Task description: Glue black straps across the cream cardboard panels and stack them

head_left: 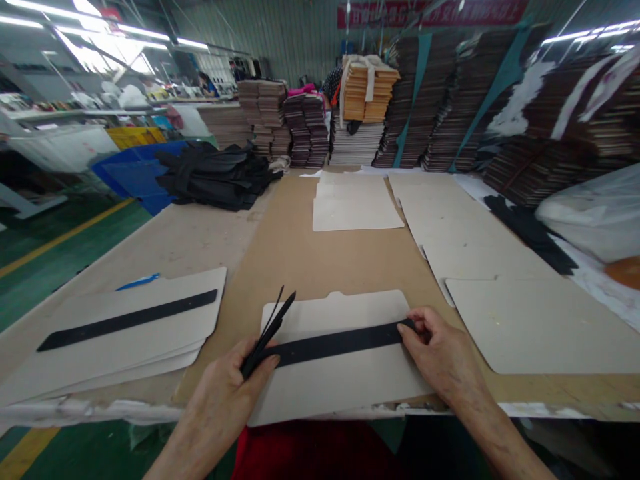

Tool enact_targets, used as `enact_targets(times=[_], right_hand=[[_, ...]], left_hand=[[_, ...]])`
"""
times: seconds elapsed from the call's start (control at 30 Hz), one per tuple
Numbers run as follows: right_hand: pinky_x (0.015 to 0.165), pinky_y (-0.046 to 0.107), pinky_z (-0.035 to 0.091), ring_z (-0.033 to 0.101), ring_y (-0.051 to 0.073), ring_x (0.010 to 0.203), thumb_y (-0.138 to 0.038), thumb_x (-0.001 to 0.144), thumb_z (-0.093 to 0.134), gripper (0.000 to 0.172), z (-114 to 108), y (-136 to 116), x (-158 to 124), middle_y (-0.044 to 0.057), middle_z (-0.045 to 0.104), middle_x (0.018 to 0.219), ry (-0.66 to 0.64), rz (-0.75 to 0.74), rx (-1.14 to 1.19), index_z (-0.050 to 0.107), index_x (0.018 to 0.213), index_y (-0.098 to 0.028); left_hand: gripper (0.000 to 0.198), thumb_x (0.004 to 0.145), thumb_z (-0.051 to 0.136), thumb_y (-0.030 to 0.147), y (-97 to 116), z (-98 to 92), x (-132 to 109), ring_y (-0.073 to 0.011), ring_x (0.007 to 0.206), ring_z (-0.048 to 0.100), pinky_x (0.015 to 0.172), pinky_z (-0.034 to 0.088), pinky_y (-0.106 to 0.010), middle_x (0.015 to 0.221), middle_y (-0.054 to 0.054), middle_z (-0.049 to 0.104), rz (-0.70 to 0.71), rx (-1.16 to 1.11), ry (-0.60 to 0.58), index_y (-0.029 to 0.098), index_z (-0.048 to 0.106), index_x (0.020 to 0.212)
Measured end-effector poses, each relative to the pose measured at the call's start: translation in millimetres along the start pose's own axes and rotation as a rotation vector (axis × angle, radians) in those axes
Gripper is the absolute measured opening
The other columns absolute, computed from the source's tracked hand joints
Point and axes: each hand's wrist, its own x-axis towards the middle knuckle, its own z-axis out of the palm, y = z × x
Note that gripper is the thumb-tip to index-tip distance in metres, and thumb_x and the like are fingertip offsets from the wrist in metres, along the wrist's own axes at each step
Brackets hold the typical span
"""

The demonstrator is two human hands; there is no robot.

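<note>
Two bare hands work over one pale board (pixel 345 397) at the table's near edge. One black strip (pixel 340 345) lies across that board, pinched at its left end by the left hand (pixel 237 377) and at its right end by the right hand (pixel 445 350). Several more black strips (pixel 267 335), too bunched to count surely, stick up from the left hand's grip. To the left, at least two boards (pixel 165 341) overlap, the top one bearing a single strip (pixel 130 323); one blue object (pixel 137 283) lies behind them. More pale boards (pixel 545 327) overlap along the right. The table (pixel 300 260) has a brown surface, with one dark heap (pixel 215 177) at its far left. Beyond are many tall stacks (pixel 373 90), a green floor (pixel 75 253) and one red banner (pixel 430 13).
</note>
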Motion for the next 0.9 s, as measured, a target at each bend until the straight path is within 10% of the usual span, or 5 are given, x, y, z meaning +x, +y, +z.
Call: enact_targets(times=[0.4,0.67,0.9], right_hand=[[0.063,0.030,0.040,0.062,0.019,0.070,-0.041,0.082,0.053,0.023,3.8,0.3,0.1,0.000,0.066,0.077,-0.016,-0.008,-0.125,0.061,0.098,-0.025],[0.069,0.035,0.046,0.061,0.022,0.076,-0.049,0.084,0.050,0.030,7.4,29.0,5.3,0.006,0.063,0.091,0.157,-0.392,-0.225,0.063,0.089,-0.022],[0.071,0.039,0.046,0.063,0.025,0.079,-0.061,0.081,0.048,0.037,17.6,49.4,8.5,0.004,0.066,0.090,0.132,-0.392,-0.205,0.063,0.083,-0.026]], left_hand=[[0.032,0.075,0.058,0.044,0.2,1.7,3.1,-0.0230,0.075,0.068,0.070,0.052,-0.028,0.080,-0.001,0.074,0.011,-0.072,0.044,0.023,0.071,0.093],[0.020,0.088,0.052,0.034,-0.8,-10.9,-23.6,-0.0171,0.076,0.061,0.070,0.046,-0.025,0.083,0.001,0.067,0.114,-0.160,-0.090,0.022,0.068,0.092],[0.016,0.091,0.053,0.022,-5.1,-12.2,-32.8,-0.0124,0.079,0.059,0.069,0.042,-0.021,0.084,0.002,0.062,0.201,-0.225,-0.105,0.025,0.069,0.087]])
